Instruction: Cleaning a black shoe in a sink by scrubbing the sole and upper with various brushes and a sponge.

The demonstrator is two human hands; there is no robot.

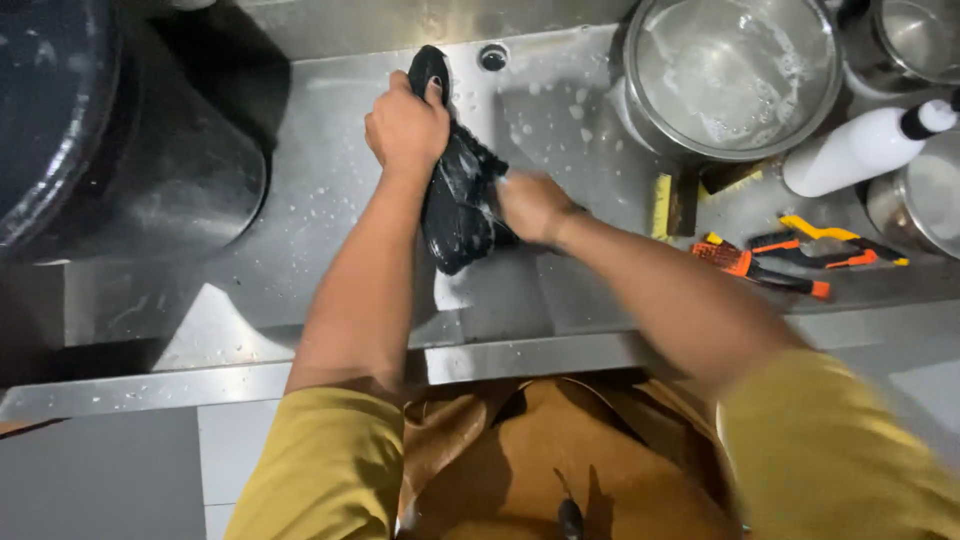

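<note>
Both hands work one black shoe (455,200) over the wet steel sink (300,200).

The left hand (405,125) is clamped round the shoe's upper end — the right hand (530,205), blurred, presses its side; its grip cannot be told. Around: one large dark pot (110,140), one soapy steel bowl (735,75), one white bottle (865,148), two orange-handled brushes (790,255).

We see a wet, soap-flecked stainless steel sink basin (300,200) with a round drain hole (492,57) at its far wall. Its steel front rim (200,385) runs along the near edge. Below lies a pale grey tiled floor (100,480). Hard light glints off the metal, leaving the far left in shadow.
</note>
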